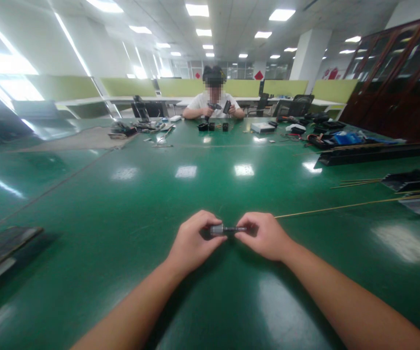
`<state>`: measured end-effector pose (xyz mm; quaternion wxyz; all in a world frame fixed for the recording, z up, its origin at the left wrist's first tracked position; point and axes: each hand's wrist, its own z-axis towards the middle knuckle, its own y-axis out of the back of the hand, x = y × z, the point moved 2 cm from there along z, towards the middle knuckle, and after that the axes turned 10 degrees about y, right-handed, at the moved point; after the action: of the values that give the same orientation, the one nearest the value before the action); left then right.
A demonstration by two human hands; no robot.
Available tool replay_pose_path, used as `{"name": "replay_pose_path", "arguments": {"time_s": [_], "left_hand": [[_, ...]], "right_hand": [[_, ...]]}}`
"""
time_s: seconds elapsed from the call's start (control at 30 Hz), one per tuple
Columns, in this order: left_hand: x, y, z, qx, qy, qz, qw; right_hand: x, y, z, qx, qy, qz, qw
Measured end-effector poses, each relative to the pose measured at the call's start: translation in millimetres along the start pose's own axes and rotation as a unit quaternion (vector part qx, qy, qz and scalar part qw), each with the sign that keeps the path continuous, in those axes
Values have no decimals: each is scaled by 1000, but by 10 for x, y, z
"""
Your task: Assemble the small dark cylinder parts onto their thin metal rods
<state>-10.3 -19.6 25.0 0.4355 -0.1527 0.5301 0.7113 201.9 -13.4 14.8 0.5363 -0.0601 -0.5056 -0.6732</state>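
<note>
1. My left hand (195, 239) is nearly closed, thumb and fingers pinching the thicker grey end of a small cylindrical part (228, 230).
2. My right hand (266, 236) is closed in a pinch too, thumb and fingertips on the thin right end of that same part; the other fingers curl behind.
3. The part lies crosswise between my two hands, its dark middle showing in the gap, at the near middle of the green table (140, 194). I cannot tell whether it touches the tabletop.
4. A thin brass-coloured rod (326, 209) stretches from just beyond my right hand towards the right, where more rods lie by dark channel pieces (414, 179).
5. At the near left, well apart from my hands, I see a dark flat panel (1, 248).
6. Across the far side sits a person in a white shirt (195, 102), a drill (214, 106) in one hand and a black block (227, 107) in the other.
7. Small black pieces (211, 126) stand on the table before that person, with a white box (263, 128) to their right.
</note>
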Motion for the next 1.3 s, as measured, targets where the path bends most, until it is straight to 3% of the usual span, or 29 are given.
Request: {"name": "replay_pose_path", "arguments": {"time_s": [1.3], "left_hand": [[60, 28, 23, -20, 28, 4, 999]], "right_hand": [[-30, 68, 16, -14, 6, -21, 1000]]}}
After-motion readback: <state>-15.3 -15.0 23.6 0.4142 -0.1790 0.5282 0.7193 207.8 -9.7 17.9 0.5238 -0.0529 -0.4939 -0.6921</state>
